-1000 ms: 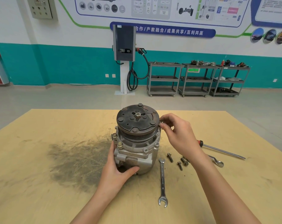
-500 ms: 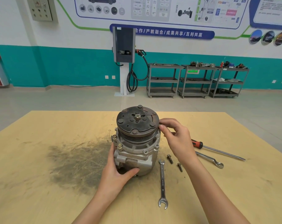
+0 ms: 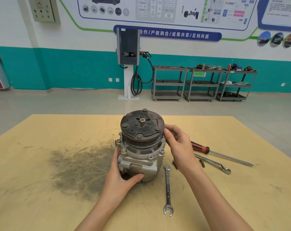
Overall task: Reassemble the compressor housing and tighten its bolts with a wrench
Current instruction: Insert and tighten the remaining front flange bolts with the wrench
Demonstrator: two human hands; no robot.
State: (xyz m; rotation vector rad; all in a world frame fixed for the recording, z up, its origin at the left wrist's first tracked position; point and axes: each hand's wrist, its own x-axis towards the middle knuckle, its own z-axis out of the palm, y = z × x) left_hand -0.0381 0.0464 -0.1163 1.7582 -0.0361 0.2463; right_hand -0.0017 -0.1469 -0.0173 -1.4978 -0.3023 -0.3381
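The silver compressor (image 3: 141, 157) stands upright on the wooden table (image 3: 41, 164), its dark clutch plate (image 3: 141, 125) on top. Several bolts sit in the housing flange. My left hand (image 3: 123, 179) grips the lower body from the left, thumb across the front. My right hand (image 3: 179, 145) is at the pulley's right edge, its fingertips pinching a small metal piece that looks like a bolt. An open-end wrench (image 3: 167, 189) lies on the table right of the compressor. Two loose bolts (image 3: 202, 163) lie by my right wrist, one partly hidden.
A red-handled screwdriver (image 3: 208, 150) and a ring spanner (image 3: 214, 164) lie at the right of the table. A dark grease stain (image 3: 81, 165) covers the wood left of the compressor. Shelf carts (image 3: 199, 84) and a charging post (image 3: 128, 47) stand far behind.
My right hand has dropped slightly along the pulley's right side and now covers more of the loose bolts. My left hand keeps the same hold on the body.
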